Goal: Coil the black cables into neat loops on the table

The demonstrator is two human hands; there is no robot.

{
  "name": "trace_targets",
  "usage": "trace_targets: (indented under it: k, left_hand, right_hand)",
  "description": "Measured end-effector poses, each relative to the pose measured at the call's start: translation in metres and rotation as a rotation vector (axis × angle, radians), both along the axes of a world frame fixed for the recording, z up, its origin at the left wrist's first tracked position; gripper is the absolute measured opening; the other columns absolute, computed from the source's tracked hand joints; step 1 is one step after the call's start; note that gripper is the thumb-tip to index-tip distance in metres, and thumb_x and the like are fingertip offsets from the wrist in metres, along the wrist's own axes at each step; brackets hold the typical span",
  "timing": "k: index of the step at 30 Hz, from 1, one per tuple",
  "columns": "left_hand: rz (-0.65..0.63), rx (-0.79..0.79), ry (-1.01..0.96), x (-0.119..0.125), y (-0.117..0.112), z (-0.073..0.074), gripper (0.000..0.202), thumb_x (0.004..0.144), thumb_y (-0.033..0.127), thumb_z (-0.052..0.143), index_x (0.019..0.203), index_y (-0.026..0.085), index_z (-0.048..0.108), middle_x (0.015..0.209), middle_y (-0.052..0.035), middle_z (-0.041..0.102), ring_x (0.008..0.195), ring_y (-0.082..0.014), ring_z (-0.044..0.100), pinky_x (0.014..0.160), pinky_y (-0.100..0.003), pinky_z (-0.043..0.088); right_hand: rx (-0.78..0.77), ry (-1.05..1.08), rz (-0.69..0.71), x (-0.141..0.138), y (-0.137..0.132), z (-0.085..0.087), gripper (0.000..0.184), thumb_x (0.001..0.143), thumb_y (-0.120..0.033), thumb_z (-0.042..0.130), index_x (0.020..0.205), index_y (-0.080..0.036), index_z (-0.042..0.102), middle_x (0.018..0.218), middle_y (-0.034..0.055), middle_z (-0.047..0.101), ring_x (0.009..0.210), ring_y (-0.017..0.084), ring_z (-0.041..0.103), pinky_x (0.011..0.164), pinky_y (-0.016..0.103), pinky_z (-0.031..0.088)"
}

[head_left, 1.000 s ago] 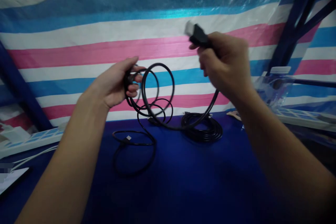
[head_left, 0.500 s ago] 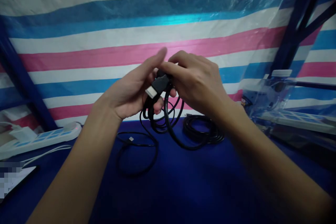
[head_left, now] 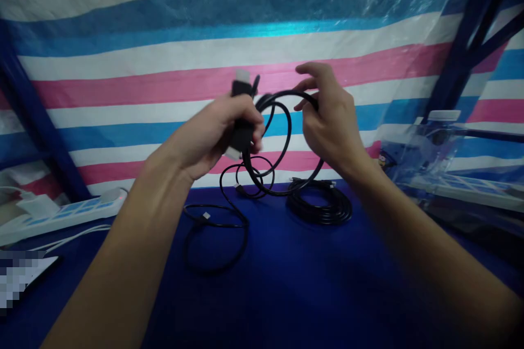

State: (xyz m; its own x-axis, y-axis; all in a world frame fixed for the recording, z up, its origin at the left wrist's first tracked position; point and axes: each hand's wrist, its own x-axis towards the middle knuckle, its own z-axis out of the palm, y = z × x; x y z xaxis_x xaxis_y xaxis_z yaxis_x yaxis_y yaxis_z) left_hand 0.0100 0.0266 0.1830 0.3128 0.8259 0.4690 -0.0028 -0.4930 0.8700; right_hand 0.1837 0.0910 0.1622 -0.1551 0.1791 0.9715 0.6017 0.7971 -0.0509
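Left hand (head_left: 216,128) clenches plugs (head_left: 241,89), right hand (head_left: 333,120) half-curled at cable (head_left: 290,136)

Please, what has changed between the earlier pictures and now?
The left hand moved right and now grips two connectors; the right hand let go of the connector it held up and moved left and down. The coiled cable and loose cable stayed on the table.

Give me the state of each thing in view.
Left hand: closed around the held cable
Right hand: partly curled at the cable's loop, grip unclear
Held cable: looped, raised
Thin cable: lying loosely looped
Third cable: coiled
Bottle: capped
Left power strip: red light on
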Motion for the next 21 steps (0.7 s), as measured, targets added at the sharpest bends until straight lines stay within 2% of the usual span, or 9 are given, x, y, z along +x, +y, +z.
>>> trace_targets:
  k: [2,4,6,9,12,16,21]
  left_hand:
    - [-0.036,-0.106,0.128,0.003,0.001,-0.005,0.015,0.071,0.011,0.050,0.058,0.015,0.045,0.052,-0.0015,0.049,0.050,-0.0137,0.056,0.047,-0.023,0.045]
    - [-0.100,-0.186,0.201,0.006,0.001,-0.007,0.017,0.072,0.012,0.054,0.060,0.017,0.043,0.049,0.0013,0.043,0.041,-0.0113,0.051,0.041,-0.022,0.041]
    - [-0.131,-0.201,0.262,0.007,0.000,-0.008,0.020,0.072,0.011,0.056,0.061,0.018,0.041,0.047,0.0036,0.039,0.034,-0.0076,0.042,0.036,-0.020,0.035]
    - [-0.038,-0.118,0.293,0.006,-0.004,-0.004,0.022,0.070,0.008,0.058,0.060,0.019,0.041,0.044,0.0057,0.033,0.031,-0.0042,0.031,0.031,-0.017,0.026]
    - [0.089,0.015,0.289,0.005,-0.007,-0.001,0.019,0.068,0.007,0.057,0.060,0.017,0.044,0.042,0.0062,0.031,0.031,-0.0028,0.026,0.029,-0.016,0.021]
    - [0.161,0.106,0.296,0.007,-0.011,0.002,0.019,0.063,0.000,0.058,0.060,0.016,0.047,0.045,0.0050,0.034,0.034,-0.0023,0.029,0.031,-0.014,0.014]
    - [0.323,0.283,0.362,0.009,-0.016,0.004,0.018,0.061,-0.005,0.052,0.059,0.013,0.050,0.050,0.0049,0.036,0.038,-0.0005,0.031,0.036,-0.012,0.013]
  right_hand:
    - [0.092,-0.157,-0.053,-0.006,-0.003,-0.004,0.045,0.074,0.002,0.033,0.109,-0.022,0.048,0.104,0.0061,0.058,0.090,0.019,0.058,0.076,0.034,0.044]
    - [0.128,-0.296,-0.042,-0.012,-0.009,-0.006,0.039,0.075,0.000,0.035,0.104,-0.021,0.049,0.107,0.0064,0.058,0.096,0.021,0.056,0.078,0.035,0.044]
    - [0.111,-0.334,0.021,-0.017,-0.015,-0.007,0.037,0.074,-0.001,0.038,0.104,-0.022,0.048,0.110,0.0066,0.057,0.102,0.021,0.054,0.081,0.036,0.044]
    - [0.038,-0.250,0.199,-0.018,-0.019,-0.004,0.045,0.070,0.001,0.040,0.109,-0.022,0.043,0.111,0.0066,0.057,0.106,0.020,0.053,0.084,0.035,0.045]
    - [-0.116,-0.212,0.371,-0.014,-0.020,0.000,0.041,0.070,0.000,0.042,0.106,-0.021,0.044,0.097,0.0031,0.061,0.094,0.017,0.059,0.078,0.031,0.047]
    - [-0.382,-0.215,0.476,-0.005,-0.027,0.006,0.024,0.072,-0.005,0.047,0.091,-0.019,0.049,0.081,0.0007,0.061,0.078,0.015,0.061,0.064,0.027,0.048]
    - [-0.666,-0.123,0.638,-0.004,-0.039,0.010,0.026,0.078,-0.012,0.048,0.102,-0.021,0.044,0.072,-0.0013,0.059,0.053,0.012,0.059,0.047,0.024,0.045]
